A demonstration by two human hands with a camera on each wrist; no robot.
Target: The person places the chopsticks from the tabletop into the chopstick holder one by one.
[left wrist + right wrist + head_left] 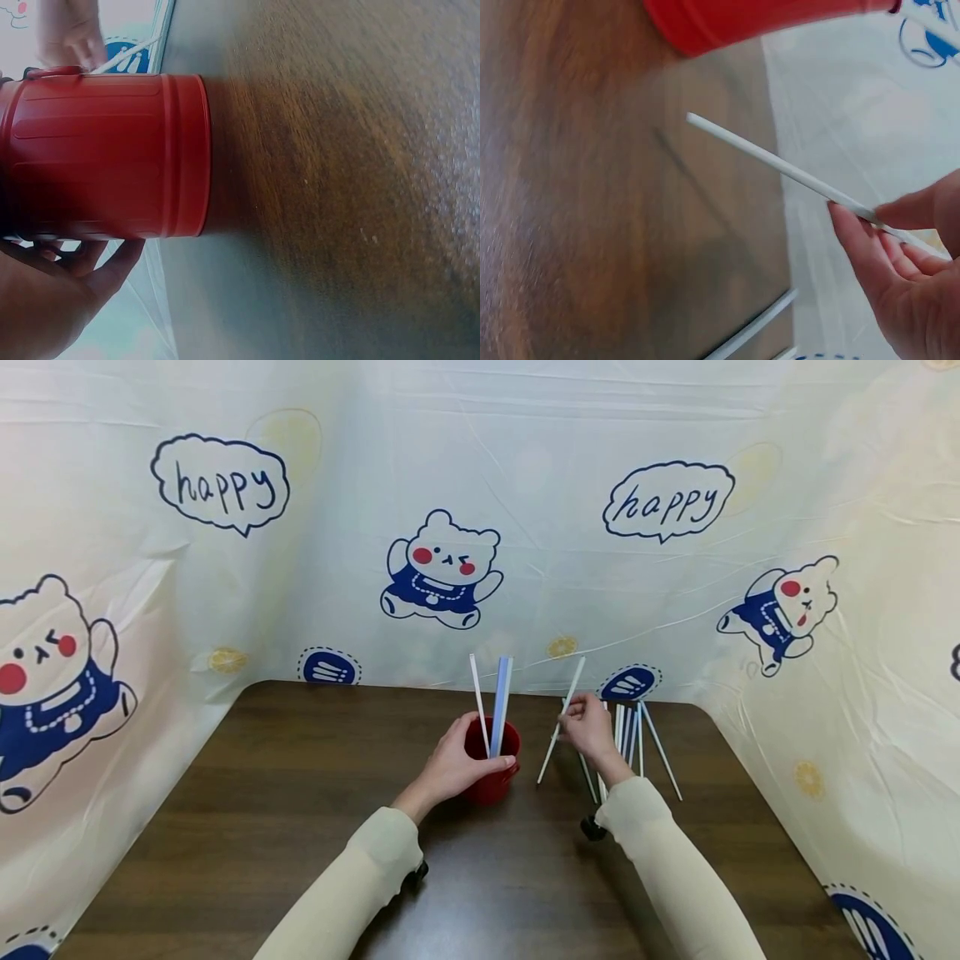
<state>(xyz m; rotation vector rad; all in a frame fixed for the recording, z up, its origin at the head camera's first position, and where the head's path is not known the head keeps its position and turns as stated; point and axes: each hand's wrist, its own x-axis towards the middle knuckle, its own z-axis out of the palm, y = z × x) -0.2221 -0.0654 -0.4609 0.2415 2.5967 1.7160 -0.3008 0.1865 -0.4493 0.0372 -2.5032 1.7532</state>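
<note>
A red bucket with ribbed sides stands upright on the table, and my left hand grips it round the rim from the left, thumb across the near side. Out of its mouth lean a white straw and, beside it, a blue straw with a paler one against it. To the bucket's right, my right hand pinches a slim white straw between thumb and fingers. The straw is tilted, its lower end above the table and apart from the bucket.
Several white and blue straws lie on the table at the right, partly hidden by the right hand and wrist. A patterned curtain hangs behind the brown table and along both sides.
</note>
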